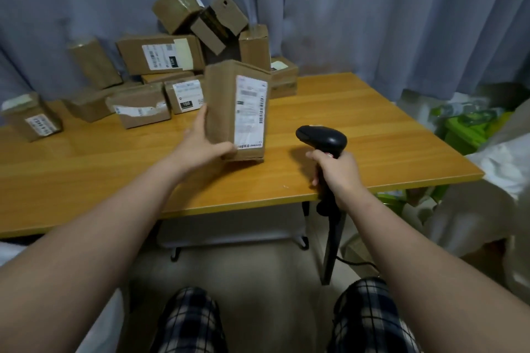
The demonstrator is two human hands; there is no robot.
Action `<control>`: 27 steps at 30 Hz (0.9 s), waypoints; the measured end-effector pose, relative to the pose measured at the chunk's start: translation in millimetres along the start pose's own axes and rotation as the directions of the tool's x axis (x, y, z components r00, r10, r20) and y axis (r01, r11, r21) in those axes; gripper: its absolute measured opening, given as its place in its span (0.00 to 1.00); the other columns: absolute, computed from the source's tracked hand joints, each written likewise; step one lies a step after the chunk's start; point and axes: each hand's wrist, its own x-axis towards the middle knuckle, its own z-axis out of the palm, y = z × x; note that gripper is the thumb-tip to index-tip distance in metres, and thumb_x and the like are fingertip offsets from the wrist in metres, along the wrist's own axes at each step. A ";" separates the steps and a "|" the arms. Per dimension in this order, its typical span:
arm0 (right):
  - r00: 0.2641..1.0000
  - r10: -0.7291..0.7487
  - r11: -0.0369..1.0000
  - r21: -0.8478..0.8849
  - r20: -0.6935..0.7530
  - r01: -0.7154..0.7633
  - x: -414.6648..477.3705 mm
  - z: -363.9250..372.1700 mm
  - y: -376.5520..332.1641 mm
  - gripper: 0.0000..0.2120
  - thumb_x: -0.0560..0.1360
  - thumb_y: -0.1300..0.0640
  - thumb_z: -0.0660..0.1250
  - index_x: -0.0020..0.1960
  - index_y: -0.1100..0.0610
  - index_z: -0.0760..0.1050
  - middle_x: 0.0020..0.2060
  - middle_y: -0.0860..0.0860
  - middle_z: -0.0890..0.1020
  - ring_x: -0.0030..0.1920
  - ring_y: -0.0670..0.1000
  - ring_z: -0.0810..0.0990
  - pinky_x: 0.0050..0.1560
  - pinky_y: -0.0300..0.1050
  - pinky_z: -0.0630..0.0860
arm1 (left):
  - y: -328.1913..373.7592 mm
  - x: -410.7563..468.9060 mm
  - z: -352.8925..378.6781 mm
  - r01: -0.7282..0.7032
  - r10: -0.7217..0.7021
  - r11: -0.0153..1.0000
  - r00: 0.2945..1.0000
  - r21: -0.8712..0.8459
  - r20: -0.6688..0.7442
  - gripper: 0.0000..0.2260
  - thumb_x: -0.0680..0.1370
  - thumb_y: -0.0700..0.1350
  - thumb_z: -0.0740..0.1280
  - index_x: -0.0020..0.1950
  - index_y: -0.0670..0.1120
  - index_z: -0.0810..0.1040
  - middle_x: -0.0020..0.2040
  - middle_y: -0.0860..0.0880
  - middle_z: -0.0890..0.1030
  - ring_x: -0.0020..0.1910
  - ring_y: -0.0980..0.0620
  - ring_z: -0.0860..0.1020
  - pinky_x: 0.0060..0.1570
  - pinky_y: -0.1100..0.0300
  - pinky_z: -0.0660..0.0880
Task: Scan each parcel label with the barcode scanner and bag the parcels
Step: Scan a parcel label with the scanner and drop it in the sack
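A tall brown cardboard parcel (222, 106) stands on end over the middle of the wooden table (358, 123), its white shipping label (250, 112) facing right. My left hand (202, 142) grips its lower left side. My right hand (338, 175) holds the handle of a black barcode scanner (322, 137), whose head points left toward the label, a short gap away.
Several more brown parcels (160, 54) lie piled at the table's back left against a grey curtain (372, 8). A white bag (502, 163) and green packaging (464, 126) sit to the right of the table. The scanner's cable hangs below the table edge.
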 end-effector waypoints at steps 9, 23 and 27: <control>0.909 -0.386 0.917 -0.039 0.159 0.396 -61.0 78.4 -23.0 0.08 0.69 0.58 0.74 0.37 0.54 0.75 0.22 0.42 0.74 0.31 0.50 0.76 0.38 0.48 0.76 | -59.6 -80.5 -4.7 0.035 -0.092 0.917 0.988 -0.398 -0.126 0.45 0.73 0.44 0.74 0.78 0.60 0.46 0.68 0.42 0.68 0.63 0.48 0.72 0.50 0.65 0.69; 0.857 -0.477 0.878 0.068 0.194 0.473 -93.4 93.8 -6.3 0.12 0.68 0.52 0.74 0.43 0.60 0.78 0.26 0.40 0.76 0.33 0.45 0.76 0.37 0.36 0.72 | -65.6 -85.2 -4.6 0.035 -0.082 0.898 0.993 -0.439 -0.087 0.48 0.72 0.45 0.75 0.76 0.64 0.43 0.74 0.39 0.61 0.71 0.42 0.66 0.69 0.48 0.63; 0.868 -0.458 0.888 0.073 0.192 0.453 -97.1 89.8 -5.0 0.10 0.70 0.54 0.74 0.40 0.58 0.75 0.23 0.41 0.76 0.28 0.44 0.75 0.33 0.36 0.72 | -66.8 -83.7 -5.1 0.040 -0.086 0.902 0.992 -0.430 -0.090 0.48 0.72 0.46 0.75 0.76 0.64 0.43 0.74 0.38 0.61 0.73 0.42 0.64 0.71 0.46 0.62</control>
